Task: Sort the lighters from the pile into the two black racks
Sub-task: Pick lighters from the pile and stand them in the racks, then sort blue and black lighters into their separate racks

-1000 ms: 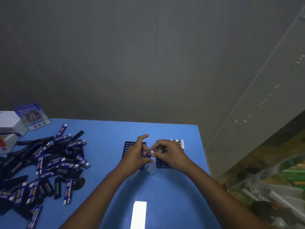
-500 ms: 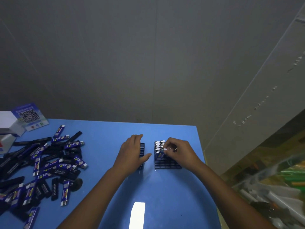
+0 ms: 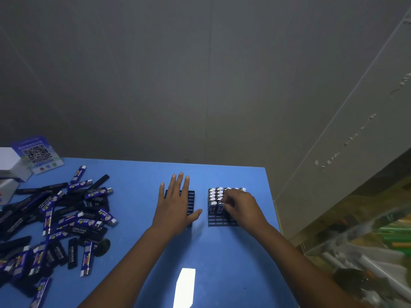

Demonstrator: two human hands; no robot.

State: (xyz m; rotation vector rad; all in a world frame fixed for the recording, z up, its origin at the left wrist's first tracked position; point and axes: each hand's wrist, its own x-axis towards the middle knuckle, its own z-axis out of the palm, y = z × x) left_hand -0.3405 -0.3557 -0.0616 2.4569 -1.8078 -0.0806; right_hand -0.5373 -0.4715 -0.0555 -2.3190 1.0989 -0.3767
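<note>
Two black racks stand side by side on the blue table (image 3: pixel 138 178). My left hand (image 3: pixel 175 205) lies flat, fingers straight, on the left rack (image 3: pixel 190 202), whose visible slots hold nothing. The right rack (image 3: pixel 219 220) holds several upright lighters with silver tops in its far rows. My right hand (image 3: pixel 239 206) hovers over that rack and pinches the top of a lighter (image 3: pixel 220 205) standing in a slot near the front of the filled rows. A pile of blue and black lighters (image 3: pixel 55 218) spreads over the table's left side.
A QR-code card (image 3: pixel 37 154) and white boxes (image 3: pixel 9 165) stand at the far left corner. The table's right edge runs just past the right rack. A bin of mixed objects (image 3: pixel 367 252) sits low to the right. A bright light reflection (image 3: pixel 185 285) lies near me.
Both hands had been together over the racks passing a lighter. My left hand then went flat onto the left rack, and my right hand carried the lighter down into the right rack.
</note>
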